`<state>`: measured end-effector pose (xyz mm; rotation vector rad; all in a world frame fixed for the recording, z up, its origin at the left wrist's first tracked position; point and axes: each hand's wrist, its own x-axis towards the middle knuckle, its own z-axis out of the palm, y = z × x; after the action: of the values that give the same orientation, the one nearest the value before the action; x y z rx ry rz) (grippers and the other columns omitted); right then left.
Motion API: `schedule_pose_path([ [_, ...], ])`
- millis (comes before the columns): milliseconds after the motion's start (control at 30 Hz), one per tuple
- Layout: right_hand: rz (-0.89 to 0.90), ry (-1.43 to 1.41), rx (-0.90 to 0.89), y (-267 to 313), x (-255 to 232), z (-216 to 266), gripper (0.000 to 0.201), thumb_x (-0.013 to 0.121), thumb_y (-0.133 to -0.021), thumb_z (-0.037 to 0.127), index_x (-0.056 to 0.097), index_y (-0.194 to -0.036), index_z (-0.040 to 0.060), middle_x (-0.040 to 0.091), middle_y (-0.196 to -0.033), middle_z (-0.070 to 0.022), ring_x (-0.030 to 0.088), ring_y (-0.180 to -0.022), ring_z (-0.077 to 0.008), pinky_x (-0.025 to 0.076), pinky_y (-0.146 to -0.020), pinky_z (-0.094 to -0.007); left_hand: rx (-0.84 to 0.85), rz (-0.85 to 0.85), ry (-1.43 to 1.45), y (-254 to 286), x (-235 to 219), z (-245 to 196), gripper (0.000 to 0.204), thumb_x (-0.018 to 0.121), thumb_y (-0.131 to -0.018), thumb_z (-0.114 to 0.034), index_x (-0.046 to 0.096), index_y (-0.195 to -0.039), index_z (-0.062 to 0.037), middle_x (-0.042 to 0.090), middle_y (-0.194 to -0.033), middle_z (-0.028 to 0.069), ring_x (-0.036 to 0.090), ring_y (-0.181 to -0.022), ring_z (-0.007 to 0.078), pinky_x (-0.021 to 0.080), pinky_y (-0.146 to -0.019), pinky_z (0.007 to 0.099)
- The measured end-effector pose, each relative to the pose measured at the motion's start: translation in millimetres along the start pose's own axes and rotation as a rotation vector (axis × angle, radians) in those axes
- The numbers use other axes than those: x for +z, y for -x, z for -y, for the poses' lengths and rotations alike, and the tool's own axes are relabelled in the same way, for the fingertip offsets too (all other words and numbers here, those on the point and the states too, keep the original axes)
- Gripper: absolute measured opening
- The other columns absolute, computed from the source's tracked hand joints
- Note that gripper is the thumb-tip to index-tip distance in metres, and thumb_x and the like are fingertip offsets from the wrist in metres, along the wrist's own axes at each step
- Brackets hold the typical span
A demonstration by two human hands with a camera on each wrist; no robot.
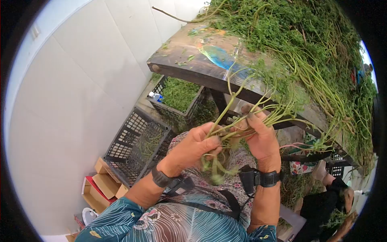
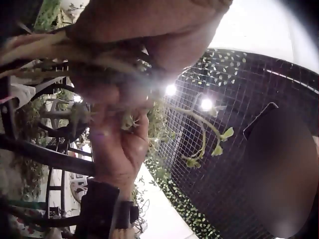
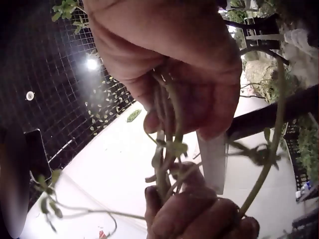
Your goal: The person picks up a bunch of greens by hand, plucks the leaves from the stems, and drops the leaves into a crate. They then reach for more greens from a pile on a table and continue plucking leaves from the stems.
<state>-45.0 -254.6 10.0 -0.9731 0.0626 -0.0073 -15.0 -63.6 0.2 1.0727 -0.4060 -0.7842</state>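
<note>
I am holding a small bundle of green stems (image 1: 231, 131) between both hands, just above my lap and in front of the dark worktop (image 1: 189, 60). My left hand (image 1: 192, 147) is curling its fingers round the lower, cut ends of the stems, so its grip is closed on the bundle; loose pale ends are dangling below it. My right hand (image 1: 260, 137) is pinching the same stems a little higher up, with the thumb and fingers folded round them, so that grip is holding the bundle too. In the right wrist view the stems (image 3: 167, 144) are running down through my right fingers (image 3: 214, 99) into the left hand (image 3: 199, 219) below.

The long axis of the bundle is running from my left hand up and to the right, towards the big heap of greens (image 1: 314, 52) lying on the worktop. The leafy tips are fanning out past my right hand, which is the nearer of the two to the heap; the left is nearer the stem bases.

Below the worktop, to my left, a black plastic crate (image 1: 137, 147) is standing tilted, and a second crate (image 1: 177, 97) behind it is holding picked greens. Cardboard boxes (image 1: 105, 181) are sitting by the wall.
</note>
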Motion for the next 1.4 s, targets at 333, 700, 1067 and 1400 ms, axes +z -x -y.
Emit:
schedule_pose_path([
  [333,-0.131,0.234,-0.079,4.0,-9.5,9.5,0.023,0.056,-0.085,0.023,0.056,-0.095,0.0025,0.058,-0.084,-0.0044,0.054,-0.077,-0.0122,0.043,-0.066,-0.0267,0.015,-0.017,-0.125,12.6,-6.2,-4.0,0.025,0.05,-0.09,-0.023,0.049,-0.105,-0.003,0.057,-0.083,-0.0008,0.053,-0.069,0.0048,0.044,-0.058,0.0194],
  [700,-0.01,-0.468,-0.218,-1.3,-3.4,8.0,0.017,0.046,-0.091,0.023,0.052,-0.096,0.0083,0.042,-0.065,0.0021,0.04,-0.057,-0.0116,0.038,-0.072,-0.034,-0.017,-0.013,0.156,10.5,-4.4,-5.8,0.027,0.05,-0.09,-0.027,0.049,-0.101,-0.0028,0.058,-0.096,0.0066,0.057,-0.083,0.0134,0.051,-0.068,0.0298],
  [1067,-0.107,-0.22,-0.039,5.2,-3.6,9.0,0.022,0.05,-0.089,0.03,0.052,-0.094,0.0082,0.038,-0.061,0.0044,0.033,-0.051,-0.0074,0.04,-0.065,-0.031,-0.094,-0.005,0.128,4.8,0.8,-8.5,0.016,0.048,-0.09,-0.016,0.053,-0.096,-0.0028,0.059,-0.081,0.0032,0.057,-0.067,0.0097,0.049,-0.055,0.0235],
  [1400,0.025,0.227,-0.079,4.3,11.7,14.4,0.024,0.059,-0.082,0.023,0.052,-0.093,0.0033,0.058,-0.081,-0.0063,0.053,-0.068,-0.0142,0.044,-0.063,-0.027,-0.104,0.091,-0.304,-0.7,2.9,0.4,0.018,0.05,-0.087,-0.013,0.057,-0.094,0.0009,0.057,-0.077,-0.0033,0.05,-0.068,0.0018,0.042,-0.06,0.0189],
])
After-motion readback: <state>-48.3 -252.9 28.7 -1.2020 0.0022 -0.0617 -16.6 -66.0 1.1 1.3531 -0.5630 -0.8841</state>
